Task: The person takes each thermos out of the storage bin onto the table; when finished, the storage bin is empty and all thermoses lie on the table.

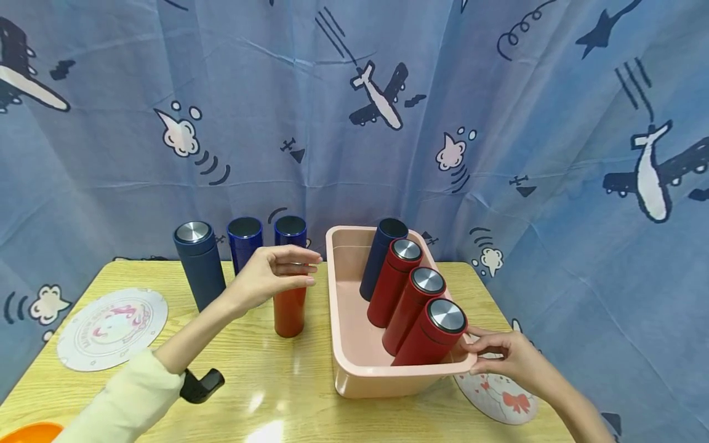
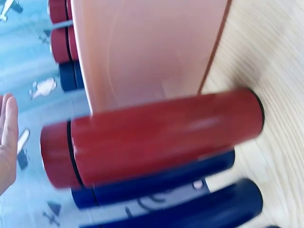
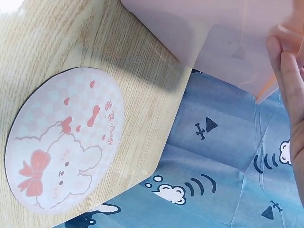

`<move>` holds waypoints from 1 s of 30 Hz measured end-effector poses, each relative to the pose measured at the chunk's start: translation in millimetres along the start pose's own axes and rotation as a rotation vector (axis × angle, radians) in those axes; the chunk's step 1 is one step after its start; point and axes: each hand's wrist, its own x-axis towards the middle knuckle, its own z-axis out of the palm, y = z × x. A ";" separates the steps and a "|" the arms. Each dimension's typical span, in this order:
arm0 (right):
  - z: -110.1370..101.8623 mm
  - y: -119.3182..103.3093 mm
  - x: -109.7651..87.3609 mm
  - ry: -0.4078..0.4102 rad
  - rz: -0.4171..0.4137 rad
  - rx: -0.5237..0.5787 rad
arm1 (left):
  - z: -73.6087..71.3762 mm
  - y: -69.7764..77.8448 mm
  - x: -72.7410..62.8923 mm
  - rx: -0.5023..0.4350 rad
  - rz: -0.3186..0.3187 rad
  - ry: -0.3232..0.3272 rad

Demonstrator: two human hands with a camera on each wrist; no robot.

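My left hand (image 1: 266, 277) hovers with fingers extended near the top of a red thermos bottle (image 1: 289, 312), overlapping it in the head view. In the left wrist view, the same red bottle (image 2: 166, 137) stands between the hand's camera and two blue bottles, and the fingers (image 2: 9, 121) are apart from it. My right hand (image 1: 506, 357) pinches the front right corner of a pink plastic bin (image 1: 346, 307). Inside the bin, three red bottles (image 1: 410, 311) and one navy bottle (image 1: 382, 261) line up along the right side.
Left of the red bottle stand a navy bottle (image 1: 202, 277) with a silver lid and two glossy blue bottles (image 1: 244, 243). A round unicorn mat (image 1: 113, 329) lies at left, a rabbit mat (image 3: 66, 142) at right. An orange object (image 1: 36, 432) shows at bottom left. A blue curtain (image 1: 249, 123) hangs behind.
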 end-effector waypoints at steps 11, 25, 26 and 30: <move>-1.4 -2.1 0.2 -0.010 0.080 -0.015 | 45.8 -10.9 24.8 -0.037 0.008 -0.119; -1.0 -1.9 -0.5 -0.011 0.088 -0.035 | 106.2 -11.1 41.8 -0.128 0.037 -0.231; -1.2 -2.0 -0.4 -0.011 0.090 -0.039 | 110.6 -10.7 42.6 -0.128 0.036 -0.233; -1.6 -2.4 0.2 -0.015 0.104 -0.034 | 125.6 -9.9 44.1 -0.134 0.009 -0.229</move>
